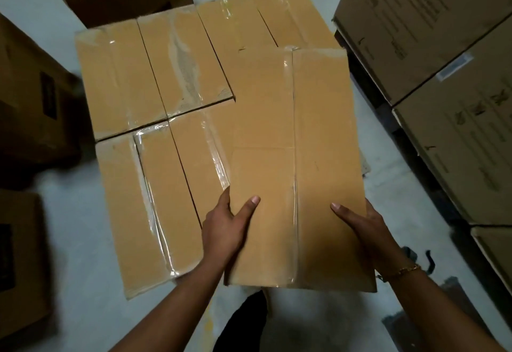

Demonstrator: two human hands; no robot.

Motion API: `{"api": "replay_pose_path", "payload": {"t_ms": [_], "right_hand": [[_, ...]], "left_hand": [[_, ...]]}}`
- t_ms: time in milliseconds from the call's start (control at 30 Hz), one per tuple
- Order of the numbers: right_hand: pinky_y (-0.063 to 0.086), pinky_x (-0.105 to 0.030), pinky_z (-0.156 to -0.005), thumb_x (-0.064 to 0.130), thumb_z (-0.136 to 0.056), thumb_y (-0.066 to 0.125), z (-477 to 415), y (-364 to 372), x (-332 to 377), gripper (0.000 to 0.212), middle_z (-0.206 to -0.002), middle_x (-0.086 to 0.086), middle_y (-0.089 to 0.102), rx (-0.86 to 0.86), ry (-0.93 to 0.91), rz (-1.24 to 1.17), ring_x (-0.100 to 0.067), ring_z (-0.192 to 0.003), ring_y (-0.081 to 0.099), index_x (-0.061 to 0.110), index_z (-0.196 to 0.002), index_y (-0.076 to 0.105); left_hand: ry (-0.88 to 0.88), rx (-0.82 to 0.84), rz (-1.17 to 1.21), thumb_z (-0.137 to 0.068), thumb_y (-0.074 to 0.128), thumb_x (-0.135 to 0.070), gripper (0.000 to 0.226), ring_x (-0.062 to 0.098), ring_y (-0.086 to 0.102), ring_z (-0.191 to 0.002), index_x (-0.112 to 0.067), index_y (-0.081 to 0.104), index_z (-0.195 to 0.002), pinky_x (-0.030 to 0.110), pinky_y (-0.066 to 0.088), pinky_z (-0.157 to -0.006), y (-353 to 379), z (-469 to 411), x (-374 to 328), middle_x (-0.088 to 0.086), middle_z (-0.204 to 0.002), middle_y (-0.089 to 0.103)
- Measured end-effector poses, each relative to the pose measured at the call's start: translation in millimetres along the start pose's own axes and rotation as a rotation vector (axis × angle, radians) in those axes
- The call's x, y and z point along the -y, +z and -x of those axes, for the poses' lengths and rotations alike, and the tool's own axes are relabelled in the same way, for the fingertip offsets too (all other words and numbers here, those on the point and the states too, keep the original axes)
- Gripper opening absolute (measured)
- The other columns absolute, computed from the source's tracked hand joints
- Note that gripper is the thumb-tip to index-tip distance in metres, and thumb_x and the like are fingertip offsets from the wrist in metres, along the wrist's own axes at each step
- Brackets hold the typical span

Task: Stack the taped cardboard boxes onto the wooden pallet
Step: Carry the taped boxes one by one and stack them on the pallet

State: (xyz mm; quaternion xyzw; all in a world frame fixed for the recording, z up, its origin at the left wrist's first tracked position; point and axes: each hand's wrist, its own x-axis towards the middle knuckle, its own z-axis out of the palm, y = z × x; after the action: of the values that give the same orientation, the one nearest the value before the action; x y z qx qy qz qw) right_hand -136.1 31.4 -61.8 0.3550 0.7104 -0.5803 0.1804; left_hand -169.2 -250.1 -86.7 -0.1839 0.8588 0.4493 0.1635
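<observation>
Cardboard fills the middle of the view, and one tan box (299,157) is up in both hands at near centre. A strip of clear tape (294,118) runs along its top seam from the far edge to the near one.

The left hand (224,227) grips the box's near left edge. Its thumb lies flat on the top face and the fingers are curled round the side, out of sight. The right hand (363,227) does the same on the near right edge, thumb on top and fingers hidden underneath. A gold bracelet (401,271) shows on that wrist.

The held box hangs over the near right part of a layer of taped boxes (149,74) packed edge to edge, and it covers part of them. Whether it touches them underneath, I cannot tell. One of those boxes sits far left, another (158,199) lies near left beside the left forearm, and a third (249,24) is at the far right of the layer. What the layer rests on is hidden.

Pale floor (77,240) shows around it. Large printed cartons (415,32) stand stacked on the right, and dark cartons (27,102) line the left side and the far edge.
</observation>
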Motion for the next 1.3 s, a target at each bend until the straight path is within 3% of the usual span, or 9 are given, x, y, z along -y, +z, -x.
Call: {"api": "replay_pose_path", "payload": {"t_ms": [133, 300, 400, 567, 700, 800, 933, 1033, 1300], "right_hand": [[0.055, -0.055, -0.095, 0.075, -0.054, 0.079, -49, -45, 10, 0.096, -0.125, 0.002, 0.066, 0.002, 0.014, 0.051, -0.029, -0.112, 0.064, 0.037, -0.139, 0.054], [0.050, -0.054, -0.098, 0.053, -0.080, 0.080, -103, -89, 21, 0.070, -0.128, 0.000, 0.063, 0.055, 0.024, 0.071, -0.029, -0.115, 0.060, 0.037, -0.141, 0.050], [0.049, -0.054, -0.102, 0.060, -0.067, 0.085, -133, -110, 29, 0.083, -0.127, 0.000, 0.065, 0.103, 0.041, 0.093, -0.029, -0.116, 0.060, 0.037, -0.139, 0.052], [0.049, -0.035, -0.074, 0.046, -0.073, 0.085, -194, -136, 29, 0.068, -0.121, 0.001, 0.064, 0.217, 0.048, 0.106, -0.021, -0.104, 0.061, 0.036, -0.132, 0.051], [0.054, -0.050, -0.091, 0.065, -0.070, 0.082, -253, -138, 7, 0.079, -0.127, 0.004, 0.063, 0.254, 0.035, 0.231, -0.026, -0.112, 0.062, 0.038, -0.137, 0.048], [0.049, -0.060, -0.105, 0.078, -0.062, 0.078, -291, -135, -15, 0.099, -0.140, 0.003, 0.059, 0.284, 0.026, 0.294, -0.029, -0.124, 0.059, 0.037, -0.146, 0.044], [0.053, -0.048, -0.097, 0.061, -0.072, 0.079, -325, -117, -38, 0.074, -0.122, 0.010, 0.064, 0.339, 0.026, 0.308, -0.023, -0.112, 0.062, 0.037, -0.136, 0.050], [0.053, -0.039, -0.086, 0.056, -0.073, 0.078, -342, -105, -61, 0.072, -0.119, 0.012, 0.063, 0.367, 0.030, 0.294, -0.017, -0.109, 0.062, 0.037, -0.136, 0.050], [0.051, -0.050, -0.103, 0.066, -0.065, 0.086, -363, -96, -111, 0.088, -0.125, 0.013, 0.063, 0.358, 0.091, 0.285, -0.020, -0.117, 0.061, 0.040, -0.139, 0.048]], "left_hand": [[-0.035, 0.032, 0.029, -0.089, 0.059, -0.071, 0.068, 0.017, 0.067, -0.108, -0.036, 0.051, -0.147, 0.029, 0.050, -0.087, 46, -20, -32, -0.009, -0.125, 0.071], [-0.065, 0.040, 0.065, -0.094, 0.060, -0.062, 0.070, 0.017, 0.066, -0.110, -0.029, 0.044, -0.154, 0.023, 0.041, -0.083, 97, -39, -63, -0.006, -0.128, 0.069], [-0.103, 0.050, 0.117, -0.093, 0.059, -0.065, 0.069, 0.015, 0.066, -0.111, -0.033, 0.045, -0.152, 0.025, 0.048, -0.087, 127, -47, -68, -0.009, -0.129, 0.069], [-0.156, 0.033, 0.175, -0.093, 0.059, -0.065, 0.068, 0.011, 0.065, -0.112, -0.036, 0.044, -0.152, 0.029, 0.052, -0.096, 182, -60, -73, -0.010, -0.129, 0.068], [-0.246, -0.008, 0.227, -0.083, 0.056, -0.077, 0.080, 0.016, 0.064, -0.119, -0.036, 0.045, -0.151, 0.040, 0.051, -0.105, 224, -77, -56, -0.008, -0.133, 0.067], [-0.306, -0.045, 0.290, -0.092, 0.065, -0.058, 0.063, 0.015, 0.062, -0.121, -0.032, 0.050, -0.148, 0.036, 0.048, -0.106, 249, -88, -39, -0.008, -0.133, 0.067], [-0.385, -0.074, 0.340, -0.094, 0.068, -0.050, 0.059, 0.013, 0.063, -0.119, -0.029, 0.052, -0.147, 0.038, 0.049, -0.106, 274, -96, -8, -0.009, -0.132, 0.067], [-0.419, -0.084, 0.340, -0.094, 0.068, -0.050, 0.060, 0.014, 0.063, -0.119, -0.029, 0.051, -0.148, 0.041, 0.050, -0.107, 288, -103, 14, -0.008, -0.133, 0.066], [-0.476, -0.054, 0.192, -0.096, 0.065, -0.048, 0.063, 0.027, 0.060, -0.123, -0.020, 0.045, -0.149, 0.038, 0.049, -0.102, 316, -115, 50, 0.002, -0.135, 0.064]]}}
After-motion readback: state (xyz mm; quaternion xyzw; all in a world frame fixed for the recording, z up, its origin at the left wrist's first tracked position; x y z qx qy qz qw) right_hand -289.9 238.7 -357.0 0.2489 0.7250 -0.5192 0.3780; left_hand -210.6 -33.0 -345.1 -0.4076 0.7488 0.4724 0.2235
